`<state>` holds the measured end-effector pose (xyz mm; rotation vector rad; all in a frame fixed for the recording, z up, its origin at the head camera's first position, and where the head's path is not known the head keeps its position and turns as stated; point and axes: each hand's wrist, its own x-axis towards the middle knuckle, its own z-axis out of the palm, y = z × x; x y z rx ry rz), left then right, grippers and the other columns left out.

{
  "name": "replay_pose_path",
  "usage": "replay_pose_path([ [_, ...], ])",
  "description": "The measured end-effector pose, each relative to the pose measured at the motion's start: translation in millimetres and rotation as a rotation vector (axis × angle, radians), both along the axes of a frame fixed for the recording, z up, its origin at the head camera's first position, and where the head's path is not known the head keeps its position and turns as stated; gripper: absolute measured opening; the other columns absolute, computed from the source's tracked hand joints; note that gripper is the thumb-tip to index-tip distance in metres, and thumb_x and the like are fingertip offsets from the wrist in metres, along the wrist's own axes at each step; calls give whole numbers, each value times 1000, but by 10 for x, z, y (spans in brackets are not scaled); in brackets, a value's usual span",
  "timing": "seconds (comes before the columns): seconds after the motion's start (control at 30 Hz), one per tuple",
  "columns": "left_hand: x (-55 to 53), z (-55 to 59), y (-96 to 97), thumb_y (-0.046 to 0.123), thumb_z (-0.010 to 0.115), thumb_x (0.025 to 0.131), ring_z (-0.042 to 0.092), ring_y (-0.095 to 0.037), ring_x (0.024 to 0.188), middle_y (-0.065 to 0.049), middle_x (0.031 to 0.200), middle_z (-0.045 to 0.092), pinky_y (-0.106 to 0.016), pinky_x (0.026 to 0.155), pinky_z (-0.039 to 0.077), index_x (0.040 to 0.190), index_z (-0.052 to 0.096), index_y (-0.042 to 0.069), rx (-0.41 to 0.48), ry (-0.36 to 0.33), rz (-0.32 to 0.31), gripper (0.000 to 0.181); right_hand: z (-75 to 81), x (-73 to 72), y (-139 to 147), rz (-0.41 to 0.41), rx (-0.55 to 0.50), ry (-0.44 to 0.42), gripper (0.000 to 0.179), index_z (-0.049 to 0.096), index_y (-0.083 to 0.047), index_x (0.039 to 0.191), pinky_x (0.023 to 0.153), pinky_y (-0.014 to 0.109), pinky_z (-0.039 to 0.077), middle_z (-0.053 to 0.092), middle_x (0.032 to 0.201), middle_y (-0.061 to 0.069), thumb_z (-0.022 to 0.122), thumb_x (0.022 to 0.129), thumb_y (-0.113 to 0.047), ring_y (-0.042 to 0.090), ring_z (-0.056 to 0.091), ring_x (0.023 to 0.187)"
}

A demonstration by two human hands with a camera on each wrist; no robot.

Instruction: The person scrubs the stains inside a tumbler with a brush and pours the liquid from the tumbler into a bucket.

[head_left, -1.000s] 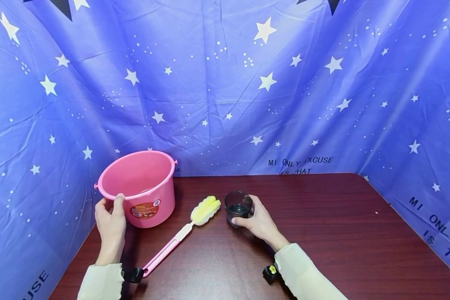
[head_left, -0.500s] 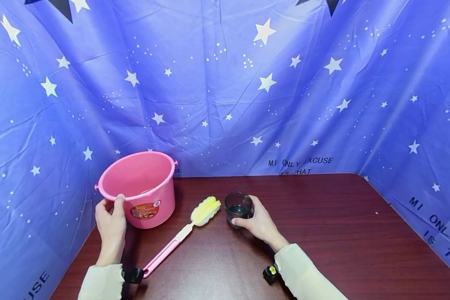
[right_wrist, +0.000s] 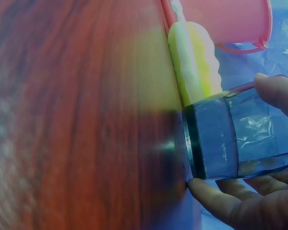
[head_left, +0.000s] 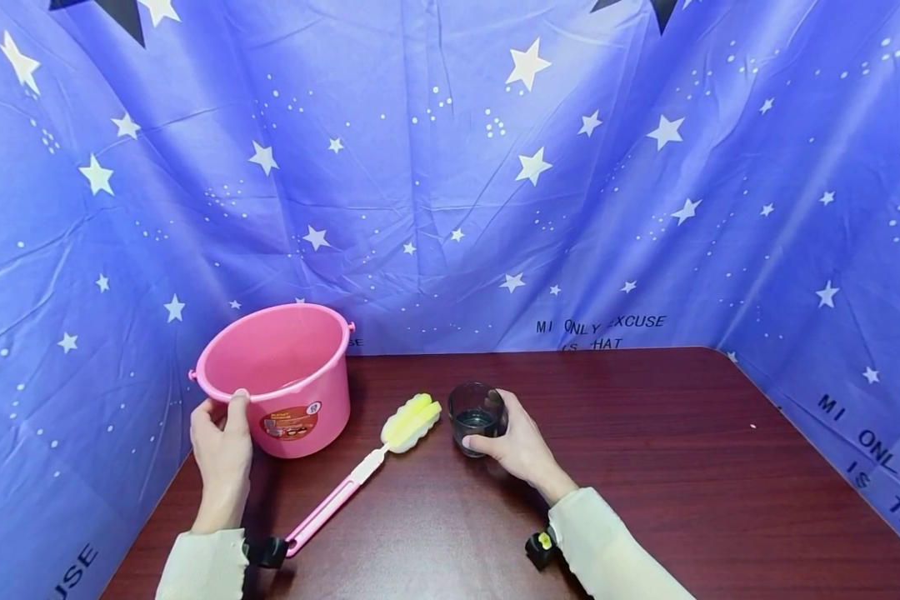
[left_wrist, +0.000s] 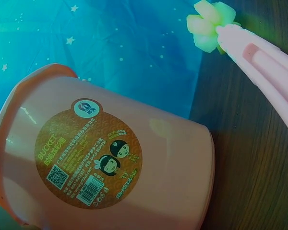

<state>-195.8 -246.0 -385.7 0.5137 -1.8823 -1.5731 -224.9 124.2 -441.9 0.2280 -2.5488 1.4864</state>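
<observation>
A pink bucket (head_left: 322,408) with a round orange label stands upright at the left of the table. My left hand (head_left: 223,450) holds its near-left rim, the thumb over the edge and the fingers partly hidden against the wall. In the left wrist view the bucket (left_wrist: 173,158) fills much of the picture. My right hand (head_left: 523,442) grips a dark tinted glass (head_left: 471,408) from its right side, thumb in front. What looks like liquid sits low in it. The glass (right_wrist: 216,139) has its base at the tabletop in the right wrist view.
Between the hands lies a sponge bottle brush (head_left: 411,422), yellow and white, its pink handle (head_left: 330,508) slanting toward the left wrist. Dark red wood forms the table (head_left: 660,467). A blue star-patterned curtain (head_left: 390,167) hangs around the back and sides.
</observation>
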Motion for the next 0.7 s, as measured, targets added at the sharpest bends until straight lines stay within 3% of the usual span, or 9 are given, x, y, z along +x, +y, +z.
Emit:
replay_pose_path([
  [0.7,9,4,2,35,56,92,43,-13,102,1,113,42,-31,91,38,132,39,-4,17,-8,-6,59,25,0,-20,3,-18,-9,80,49,-13,131,93,41,42,60,118,3,88,64,-31,17,56,107],
])
